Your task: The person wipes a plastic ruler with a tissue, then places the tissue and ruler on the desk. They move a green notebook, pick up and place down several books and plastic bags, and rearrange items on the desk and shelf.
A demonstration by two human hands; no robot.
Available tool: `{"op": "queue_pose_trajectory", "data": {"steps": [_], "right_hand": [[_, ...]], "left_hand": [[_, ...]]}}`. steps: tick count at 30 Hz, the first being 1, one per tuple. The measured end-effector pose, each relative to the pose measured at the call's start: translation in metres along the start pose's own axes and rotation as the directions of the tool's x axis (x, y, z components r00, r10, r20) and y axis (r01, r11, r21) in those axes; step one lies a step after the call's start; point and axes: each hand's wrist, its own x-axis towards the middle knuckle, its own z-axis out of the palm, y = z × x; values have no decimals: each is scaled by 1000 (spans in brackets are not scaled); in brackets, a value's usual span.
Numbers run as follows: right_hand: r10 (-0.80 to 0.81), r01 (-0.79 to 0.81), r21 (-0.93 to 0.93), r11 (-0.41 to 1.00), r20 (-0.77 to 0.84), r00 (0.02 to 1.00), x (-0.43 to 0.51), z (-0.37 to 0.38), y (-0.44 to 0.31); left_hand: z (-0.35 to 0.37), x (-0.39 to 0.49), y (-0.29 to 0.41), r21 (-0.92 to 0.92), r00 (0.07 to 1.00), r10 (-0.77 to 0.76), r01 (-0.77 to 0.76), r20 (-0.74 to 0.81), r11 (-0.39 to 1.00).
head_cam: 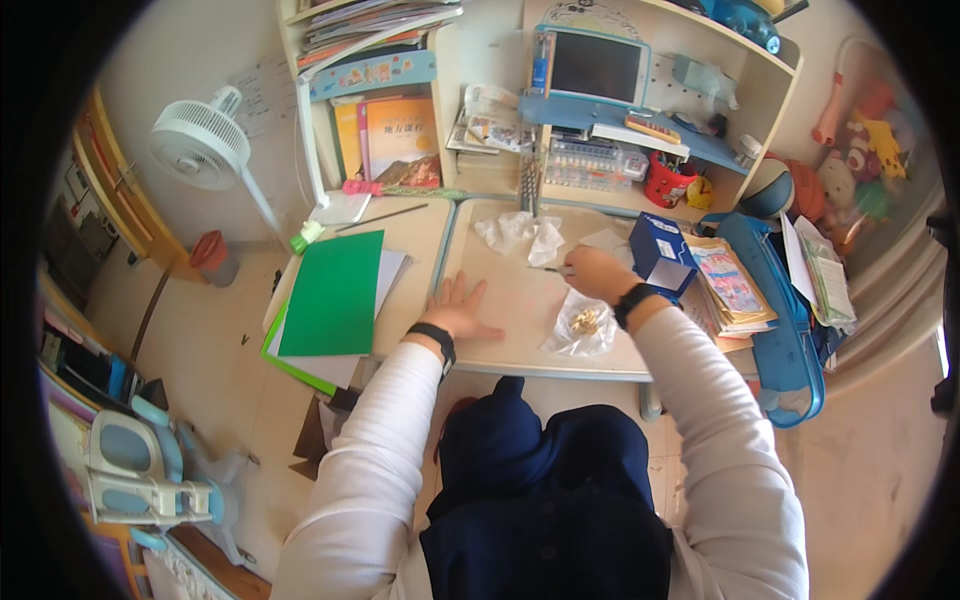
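My left hand (457, 309) lies palm down on the pale desktop (491, 349) with its fingers spread, holding nothing. In my right hand (598, 271) is a slim pen-like tool (550, 269), its thin dark end pointing left just over the desk; its exact kind is too small to tell. Faint pinkish marks show on the desk between the hands. Below the right hand, a clear plastic bag (564, 337) lies flat with a small heap of tan-gold pieces (585, 321) on or in it. Crumpled white translucent wrapping (517, 232) sits beyond the tool.
Left of my left hand, a green folder (337, 296) lies over papers. At right stand a blue box (663, 251), stacked booklets (731, 281) and a long blue case (772, 322). A tablet (598, 69) leans on the shelf behind; a white fan (201, 142) stands at left.
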Motion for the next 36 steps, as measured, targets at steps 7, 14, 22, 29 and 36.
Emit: {"op": "queue_pose_trajectory", "data": {"steps": [7, 14, 22, 29, 36], "right_hand": [[222, -207, -211, 955, 52, 974, 49, 45, 4], [335, -274, -253, 928, 239, 911, 67, 46, -1], [347, -306, -197, 931, 225, 911, 72, 57, 6], [205, -154, -227, 962, 224, 953, 66, 6, 13], [29, -32, -114, 993, -34, 999, 64, -89, 139]], "left_hand": [[-1, 1, 8, 7, 998, -42, 42, 44, 999], [-5, 9, 8, 48, 990, -85, 80, 109, 996], [-10, 8, 11, 89, 986, -86, 74, 143, 993], [-24, 10, 21, 229, 981, -110, 71, 160, 971], [-60, 57, 37, 266, 995, -23, -4, 99, 964]]}}
